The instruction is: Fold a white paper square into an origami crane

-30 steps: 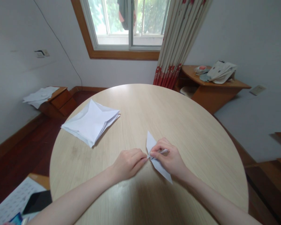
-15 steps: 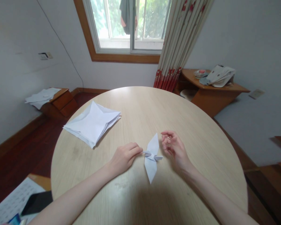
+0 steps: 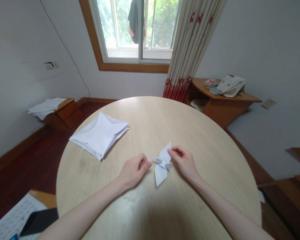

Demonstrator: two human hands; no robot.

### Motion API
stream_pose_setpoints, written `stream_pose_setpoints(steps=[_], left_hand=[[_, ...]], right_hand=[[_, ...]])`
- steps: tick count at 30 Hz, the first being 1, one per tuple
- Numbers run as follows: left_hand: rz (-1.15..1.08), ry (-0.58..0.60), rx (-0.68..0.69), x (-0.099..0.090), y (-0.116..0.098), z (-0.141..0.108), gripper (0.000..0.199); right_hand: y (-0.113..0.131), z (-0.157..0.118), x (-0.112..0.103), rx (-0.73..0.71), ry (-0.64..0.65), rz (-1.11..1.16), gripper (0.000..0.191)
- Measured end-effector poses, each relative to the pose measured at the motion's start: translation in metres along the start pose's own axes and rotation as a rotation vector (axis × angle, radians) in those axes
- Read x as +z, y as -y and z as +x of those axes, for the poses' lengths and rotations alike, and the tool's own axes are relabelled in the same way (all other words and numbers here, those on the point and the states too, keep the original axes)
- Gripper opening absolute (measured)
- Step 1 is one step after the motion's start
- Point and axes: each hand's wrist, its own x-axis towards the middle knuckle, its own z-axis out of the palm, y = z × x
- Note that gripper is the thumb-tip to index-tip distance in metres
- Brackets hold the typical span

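A white folded paper crane (image 3: 162, 163) lies on the round wooden table (image 3: 150, 116) with its two wings spread, one toward the window and one toward me. My right hand (image 3: 186, 161) pinches the edge of the far wing between thumb and fingers. Just left of the crane, my left hand (image 3: 135, 170) rests at the tabletop, loosely curled and holding nothing. Its thumb stands a little apart from the fingers, near the crane's narrow left point but not touching it.
A stack of folded white paper (image 3: 100, 133) lies at the table's left. Below left, a dark phone (image 3: 40, 220) rests on a printed sheet (image 3: 17, 213). A cabinet with papers (image 3: 47, 106) stands back left; a desk with a bag (image 3: 231, 85) stands back right, beside the curtain (image 3: 187, 50).
My left hand has let go of the crane's left point and drawn slightly back. My right hand has moved in and taken the far wing. The crane has turned slightly clockwise.
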Motion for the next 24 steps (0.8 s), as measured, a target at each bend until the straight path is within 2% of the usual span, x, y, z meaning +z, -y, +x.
stream_pose_setpoints(steps=[3, 6, 8, 13, 17, 22, 24], left_hand=[[-0.041, 0.156, -0.062, -0.002, -0.008, -0.001, 0.047], [-0.204, 0.294, -0.073, -0.001, -0.012, -0.003, 0.040], [-0.306, 0.344, -0.051, 0.000, -0.013, -0.004, 0.034], [-0.325, 0.249, -0.063, 0.003, -0.010, -0.001, 0.025], [-0.313, 0.135, -0.043, 0.001, -0.007, 0.004, 0.028], [0.024, 0.080, 0.132, -0.008, -0.008, 0.014, 0.028], [0.141, 0.062, 0.162, -0.011, -0.011, 0.021, 0.027]], right_hand=[[-0.003, 0.001, 0.000, 0.023, -0.015, 0.041, 0.037], [-0.002, 0.001, 0.001, 0.056, -0.012, 0.091, 0.037], [-0.001, 0.001, 0.001, 0.077, -0.010, 0.120, 0.037], [0.001, 0.005, -0.002, 0.116, -0.026, 0.207, 0.041], [0.002, 0.012, -0.011, 0.103, -0.055, 0.215, 0.041], [0.004, 0.019, -0.023, 0.064, -0.096, 0.192, 0.043], [0.004, 0.021, -0.027, 0.044, -0.102, 0.181, 0.044]])
